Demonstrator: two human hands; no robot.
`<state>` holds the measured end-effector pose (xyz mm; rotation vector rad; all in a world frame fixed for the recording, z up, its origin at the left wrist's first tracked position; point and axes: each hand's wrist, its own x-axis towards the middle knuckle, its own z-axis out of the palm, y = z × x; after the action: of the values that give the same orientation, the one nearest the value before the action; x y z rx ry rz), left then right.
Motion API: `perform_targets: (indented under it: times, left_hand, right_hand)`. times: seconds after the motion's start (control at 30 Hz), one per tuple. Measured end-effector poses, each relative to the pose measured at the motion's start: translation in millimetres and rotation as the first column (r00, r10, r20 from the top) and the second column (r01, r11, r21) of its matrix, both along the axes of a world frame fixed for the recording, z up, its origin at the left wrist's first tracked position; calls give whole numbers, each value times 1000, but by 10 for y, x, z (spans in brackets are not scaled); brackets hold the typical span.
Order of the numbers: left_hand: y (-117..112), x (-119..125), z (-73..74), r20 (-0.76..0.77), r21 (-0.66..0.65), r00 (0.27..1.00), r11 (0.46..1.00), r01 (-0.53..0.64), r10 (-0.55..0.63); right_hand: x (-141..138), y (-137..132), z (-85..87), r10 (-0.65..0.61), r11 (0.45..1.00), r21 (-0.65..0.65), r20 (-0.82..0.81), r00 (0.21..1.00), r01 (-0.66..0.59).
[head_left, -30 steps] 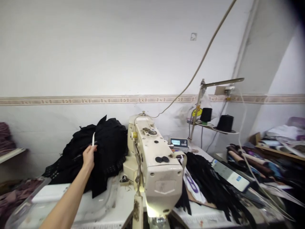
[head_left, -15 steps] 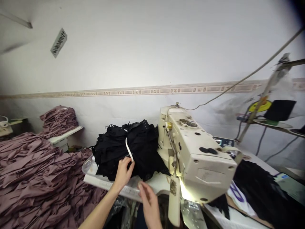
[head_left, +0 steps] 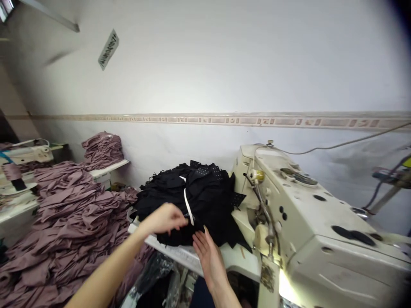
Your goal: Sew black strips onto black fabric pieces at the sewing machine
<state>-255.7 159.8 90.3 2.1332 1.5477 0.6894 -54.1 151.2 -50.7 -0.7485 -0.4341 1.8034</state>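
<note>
A heap of black fabric pieces (head_left: 205, 201) lies on the white table (head_left: 244, 259) left of a cream sewing machine (head_left: 308, 222). My left hand (head_left: 165, 219) is closed in a pinch on the lower end of a white strip (head_left: 188, 205) that runs up over the black heap. My right hand (head_left: 208, 252) reaches in from below with fingers stretched out, its fingertips touching the front edge of the black fabric.
A big pile of mauve fabric pieces (head_left: 64, 222) fills the left side, with another stack on a white shelf (head_left: 102, 147). Another machine (head_left: 22, 156) stands at the far left. A cable (head_left: 337, 145) runs from the sewing machine along the wall.
The view has swung left and closer to the black heap. My left hand drew the white strip down the heap, and my right hand came up to touch the fabric's front edge.
</note>
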Motion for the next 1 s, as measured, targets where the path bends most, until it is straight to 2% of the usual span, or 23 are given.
perform_targets:
  times: [0.1,0.17,0.2,0.3,0.4,0.47,0.57,0.67,0.87,0.93,1.0]
  left_hand:
    - [521,-371,492,-17,89,995,991,-97,99]
    - [907,-472,691,-65,113,993,989,-94,101]
    - [1089,-477,743,-101,91,991,993,-77,86]
    - [1517,-378,733,-208,-3,974,996,-91,89]
    - [1701,-248,592,-291,-44,948,988,-147,128]
    - [1684,-213,506,-318,-38,938,987,-158,138]
    - [1512,-244,459,-314,-17,942,991,-131,119]
    - [1276,-302,521,-271,-2,960,997,-72,69]
    - [942,-406,772,-133,-30,988,997,76,-80]
    - [881,-458,790,-73,-25,994,996,81,-82]
    - [820,-500,725,-6,16,999,999,35,-35]
  right_hand:
    - [-18,8,0,23,1000,2,-18,1000,-23]
    - [-37,4,-14,45,999,3,-10,999,-45]
    - [-50,5,-23,47,999,-1,-6,999,-47]
    - [-103,38,-36,37,999,-23,-22,999,-38]
    - [-152,99,-16,77,995,-65,-61,995,-81]
    - [-178,131,10,118,989,-83,-85,989,-125]
    - [-208,143,57,132,987,-81,-108,985,-141]
    - [-239,125,106,120,987,-86,-136,983,-132]
    - [-289,73,147,106,988,-92,-201,974,-127]
    - [-280,58,133,104,988,-83,-236,966,-127]
    - [-254,48,112,92,990,-82,-267,959,-118]
